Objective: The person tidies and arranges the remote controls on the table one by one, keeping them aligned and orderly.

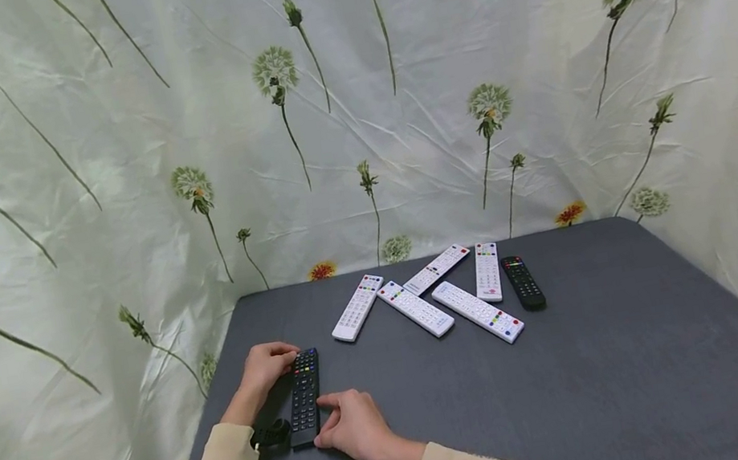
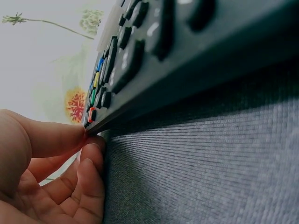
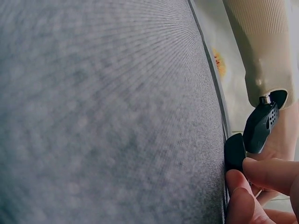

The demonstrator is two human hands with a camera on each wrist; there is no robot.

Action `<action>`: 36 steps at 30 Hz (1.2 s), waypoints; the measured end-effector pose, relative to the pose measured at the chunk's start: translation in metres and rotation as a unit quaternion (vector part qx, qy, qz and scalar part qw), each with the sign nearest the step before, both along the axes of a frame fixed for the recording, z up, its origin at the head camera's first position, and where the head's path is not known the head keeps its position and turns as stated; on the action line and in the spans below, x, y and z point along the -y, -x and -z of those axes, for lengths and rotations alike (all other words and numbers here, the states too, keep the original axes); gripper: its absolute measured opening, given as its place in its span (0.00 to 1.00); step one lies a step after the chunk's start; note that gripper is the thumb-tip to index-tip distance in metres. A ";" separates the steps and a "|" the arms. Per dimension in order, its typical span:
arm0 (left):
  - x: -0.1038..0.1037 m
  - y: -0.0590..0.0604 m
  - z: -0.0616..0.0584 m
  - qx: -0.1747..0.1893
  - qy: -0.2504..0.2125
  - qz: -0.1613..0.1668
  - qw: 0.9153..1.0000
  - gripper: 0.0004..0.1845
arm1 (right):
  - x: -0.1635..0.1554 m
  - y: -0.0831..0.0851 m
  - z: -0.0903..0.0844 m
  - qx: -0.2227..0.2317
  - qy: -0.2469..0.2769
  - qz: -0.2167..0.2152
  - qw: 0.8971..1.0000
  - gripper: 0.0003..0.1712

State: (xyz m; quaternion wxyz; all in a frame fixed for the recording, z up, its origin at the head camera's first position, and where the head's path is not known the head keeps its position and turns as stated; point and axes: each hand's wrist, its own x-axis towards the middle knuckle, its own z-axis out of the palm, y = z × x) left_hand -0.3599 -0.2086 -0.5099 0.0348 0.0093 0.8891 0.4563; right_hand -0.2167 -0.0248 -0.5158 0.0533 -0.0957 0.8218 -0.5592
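A black remote control (image 1: 305,399) with colored buttons near its far end lies lengthwise on the left part of the dark grey table. At its far left corner, my left hand (image 1: 267,366) pinches the edge between thumb and fingers. The left wrist view shows that thumb (image 2: 56,137) against the remote's corner, close to the red button. My right hand (image 1: 358,425) holds the near right part, its thumb and index finger spread along the side. In the right wrist view only the dark end of the remote (image 3: 234,151) shows beside the fingertips.
Farther back on the table (image 1: 616,351) lie several white remotes, among them one at the left (image 1: 358,309) and one angled toward me (image 1: 478,312). A second black remote (image 1: 523,282) is at their right. A flower-printed cloth (image 1: 397,136) hangs behind the table.
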 end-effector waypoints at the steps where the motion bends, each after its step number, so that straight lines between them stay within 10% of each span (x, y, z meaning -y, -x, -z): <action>1: 0.000 0.000 0.000 -0.001 -0.001 0.002 1.000 0.09 | 0.000 0.000 0.000 0.000 0.000 -0.001 1.000 0.34; 21: 0.004 0.002 -0.002 0.010 -0.026 0.014 1.000 0.12 | -0.019 0.008 -0.012 0.018 0.028 -0.033 0.999 0.25; 36: -0.023 0.005 -0.039 -0.022 -0.062 0.018 0.998 0.15 | -0.050 0.041 -0.037 -0.018 0.044 0.015 0.999 0.20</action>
